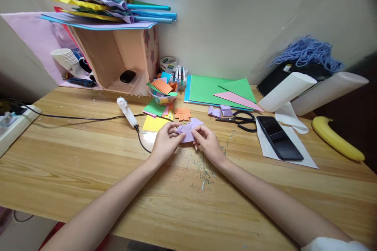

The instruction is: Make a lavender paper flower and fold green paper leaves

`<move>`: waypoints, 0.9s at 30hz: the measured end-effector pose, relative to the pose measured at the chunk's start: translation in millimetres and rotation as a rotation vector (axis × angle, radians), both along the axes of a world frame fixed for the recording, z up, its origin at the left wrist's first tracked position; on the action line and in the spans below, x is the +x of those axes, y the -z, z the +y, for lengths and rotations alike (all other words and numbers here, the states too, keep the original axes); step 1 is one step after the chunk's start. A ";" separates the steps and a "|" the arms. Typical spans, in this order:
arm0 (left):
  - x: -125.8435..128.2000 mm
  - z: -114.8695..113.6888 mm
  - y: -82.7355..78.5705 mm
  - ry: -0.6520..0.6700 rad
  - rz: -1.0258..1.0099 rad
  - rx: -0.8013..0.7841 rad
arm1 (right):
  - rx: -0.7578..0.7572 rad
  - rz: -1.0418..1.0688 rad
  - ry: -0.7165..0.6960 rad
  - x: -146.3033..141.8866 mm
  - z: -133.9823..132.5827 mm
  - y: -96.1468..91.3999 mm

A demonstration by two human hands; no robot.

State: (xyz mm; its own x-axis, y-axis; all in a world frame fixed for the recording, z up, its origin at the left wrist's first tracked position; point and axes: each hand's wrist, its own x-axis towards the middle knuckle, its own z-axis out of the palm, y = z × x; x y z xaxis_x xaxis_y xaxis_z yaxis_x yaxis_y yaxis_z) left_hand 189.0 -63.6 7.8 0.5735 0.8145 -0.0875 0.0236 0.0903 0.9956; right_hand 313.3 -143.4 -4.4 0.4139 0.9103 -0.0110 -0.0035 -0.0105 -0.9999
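The left hand (166, 141) and right hand (207, 141) are both closed, pinching one folded piece of purple paper (186, 128) between thumbs and fingers. The piece sits in the grip itself, just above the table (188, 211), with flaps standing along its far edge.

As far as it shows, this piece is well into its folding: creases and flaps are there, and both hands seem to be working on the fold between them. Whether more folds are left cannot be told, since the fingers hide part of it.

Just beyond the grip lies an orange paper flower (183, 114), which looks finished in shape. Beyond the grip to the right, two small purple pieces (220, 111) lie side by side, apparently folded already and set down. The scissors (247, 120) lie near them, out of hand. Left of the grip, the glue gun (126, 112) is also untouched, so any gluing is not in hand now. Flat yellow paper (154, 124) lies just beyond the left hand, and behind it stands a bowl (159, 99) of coloured scraps.
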 end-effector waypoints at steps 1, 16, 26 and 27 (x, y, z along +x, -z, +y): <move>-0.2 0.3 0.0 -0.007 0.002 0.011 | -0.001 0.011 -0.004 0.1 0.0 0.1; -0.7 -0.1 -2.0 0.013 0.014 0.060 | -0.006 -0.088 -0.036 -1.3 -0.1 0.2; -2.7 -1.6 -7.0 0.055 -0.013 0.019 | 0.001 -0.047 -0.059 -2.2 -0.5 -2.4; -2.8 -1.8 -6.8 0.060 -0.013 0.021 | 0.002 -0.043 -0.063 -2.4 -0.4 -2.3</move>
